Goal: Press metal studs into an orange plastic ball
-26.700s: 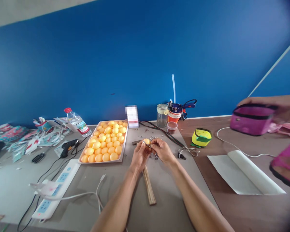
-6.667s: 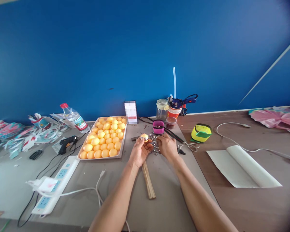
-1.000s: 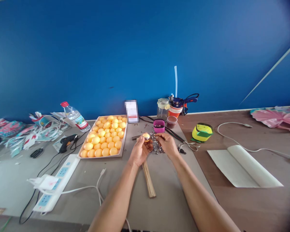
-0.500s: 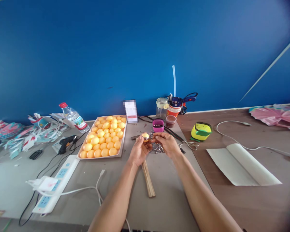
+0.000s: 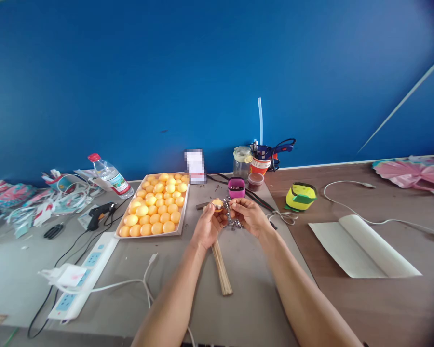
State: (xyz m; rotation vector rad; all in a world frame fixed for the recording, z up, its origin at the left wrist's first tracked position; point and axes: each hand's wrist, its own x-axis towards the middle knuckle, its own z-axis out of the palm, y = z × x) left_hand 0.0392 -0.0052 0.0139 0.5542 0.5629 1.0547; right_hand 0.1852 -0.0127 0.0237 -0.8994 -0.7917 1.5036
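Note:
My left hand (image 5: 209, 227) is closed around an orange ping-pong ball (image 5: 217, 203), gripping it with thumb and fingers. Small shiny silver bits show on the side of the ball. Just to the right, my right hand (image 5: 249, 217) has thumb and forefinger pinched together, apart from the ball; whatever they hold is too small to make out. A pile of small silver pieces (image 5: 233, 224) lies on the table below and between my hands, partly covered by them. Behind my hands stands a small magenta container (image 5: 236, 188) with small dark pieces inside.
A shallow box (image 5: 183, 226) of orange balls sits at left, near a power strip (image 5: 81, 279), a glue gun (image 5: 99, 215) and a tilted bottle (image 5: 112, 178). A wooden strip (image 5: 221, 267) lies below my hands. At right are a yellow container (image 5: 301, 196) and paper (image 5: 361, 248).
The ball has turned slightly in my left hand, so more orange shows on top. My right fingertips have shifted a little to the right, away from the ball.

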